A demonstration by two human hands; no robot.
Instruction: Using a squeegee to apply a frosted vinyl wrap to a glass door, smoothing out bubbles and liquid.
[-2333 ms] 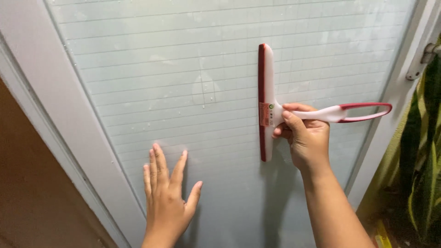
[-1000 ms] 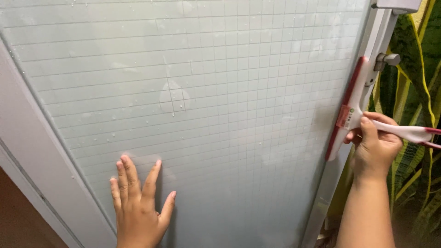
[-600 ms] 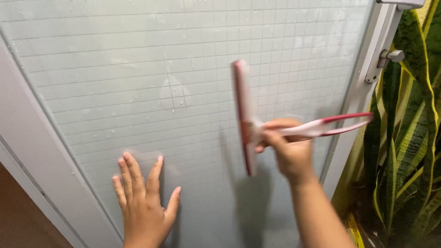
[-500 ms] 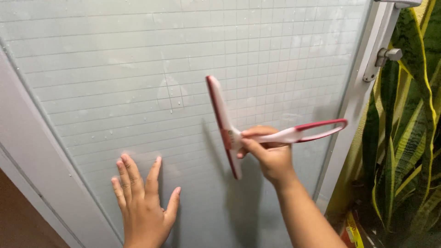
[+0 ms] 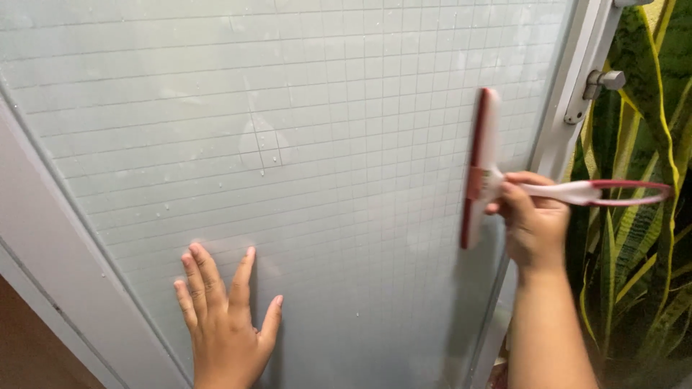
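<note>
The right hand (image 5: 535,229) is wrapped around the neck of a red and white plastic squeegee with a looped handle (image 5: 484,167), fingers curled shut on the white stem just behind the blade. The squeegee's long blade stands nearly upright, running from twelve to six o'clock, and lies against the frosted glass panel with a fine wire grid (image 5: 324,130) close to the panel's three o'clock edge; its red loop points out toward three o'clock, past the white frame post (image 5: 569,94). Whether the blade presses flat on the glass or only skims it cannot be told, as it is slightly blurred.

The left hand (image 5: 227,324) rests flat on the same glass at about seven o'clock of the view, fingers spread and pointing to twelve o'clock, holding nothing, well apart from the squeegee. Small water drops dot the panel.

On the frame post at about two o'clock sits a small metal latch knob (image 5: 604,81). Beyond it, at three o'clock, stand long green leaves with yellow edges (image 5: 645,216)
</note>
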